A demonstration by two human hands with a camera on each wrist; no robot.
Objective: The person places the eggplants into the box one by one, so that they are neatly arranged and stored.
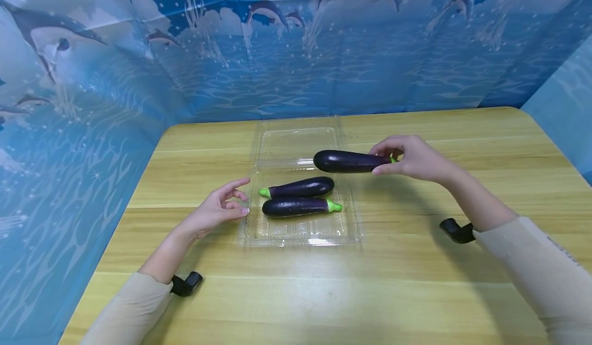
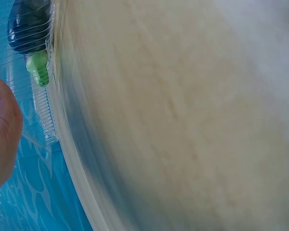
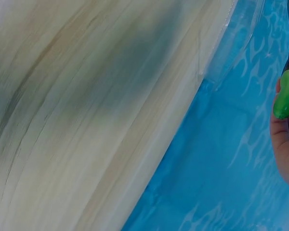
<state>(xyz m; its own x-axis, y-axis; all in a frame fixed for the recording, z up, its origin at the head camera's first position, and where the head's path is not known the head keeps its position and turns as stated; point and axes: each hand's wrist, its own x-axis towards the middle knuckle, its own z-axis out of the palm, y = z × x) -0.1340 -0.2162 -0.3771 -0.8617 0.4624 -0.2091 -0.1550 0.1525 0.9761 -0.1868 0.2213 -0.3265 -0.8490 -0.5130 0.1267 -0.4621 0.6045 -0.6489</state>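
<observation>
In the head view my right hand (image 1: 411, 159) grips an eggplant (image 1: 344, 161) near its green stem end and holds it level above the back right part of a clear plastic container (image 1: 300, 234). The right wrist view shows that eggplant's green stem (image 3: 288, 94) beside the fingers. Two more eggplants lie side by side in the container's base: the rear one (image 1: 302, 186) has its stem to the left, the front one (image 1: 296, 207) to the right. My left hand (image 1: 215, 211) is at the container's left edge, fingers parted and holding nothing; whether it touches the rim I cannot tell.
The container's lid (image 1: 298, 142) lies folded back toward the rear of the wooden table (image 1: 296, 293). Behind and to the left hangs a blue curtain (image 1: 296, 77) with dolphins. A black wrist camera (image 1: 187, 284) sits on the left wrist, another (image 1: 457, 231) on the right.
</observation>
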